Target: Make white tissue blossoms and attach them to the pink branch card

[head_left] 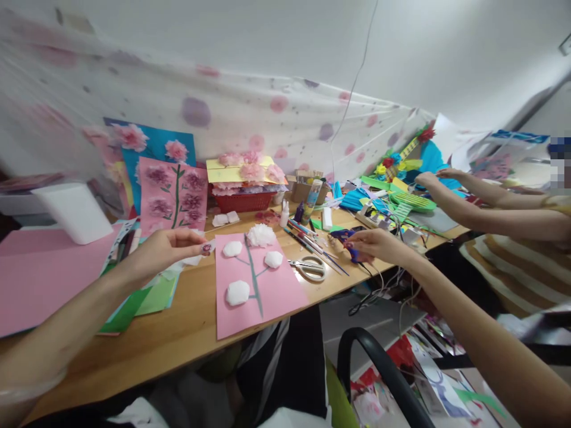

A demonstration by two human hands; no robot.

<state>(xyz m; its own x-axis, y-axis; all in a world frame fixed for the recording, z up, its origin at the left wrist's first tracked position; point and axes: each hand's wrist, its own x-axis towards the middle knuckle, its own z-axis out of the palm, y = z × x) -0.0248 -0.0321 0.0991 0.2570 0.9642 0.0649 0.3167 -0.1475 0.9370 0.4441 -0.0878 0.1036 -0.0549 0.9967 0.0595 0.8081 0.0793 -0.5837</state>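
Across one pink sheet (279, 297) lie four white pieces (238, 293); left fingers (190, 239) press together; state of right fingers (363, 238) unclear.

We are in a paper-craft workroom; whether it belongs to a home or a studio, we cannot tell. A long wooden table (196, 315) runs along a wall covered in filmy sheeting (241, 113) dotted pink and purple. Before us lies a pink sheet (241, 324) bearing white paper blossoms (238, 292) on a painted stem, with scissors (297, 265) and slim brushes or pencils (307, 242) beside it. Behind stand a red basket (245, 203) topped with ruffled pink flowers (252, 172) and a pink flower picture (177, 199). To our right, another person (517, 273) sits by bright green and blue papers (357, 198); more paper pieces (430, 362) litter the space below.
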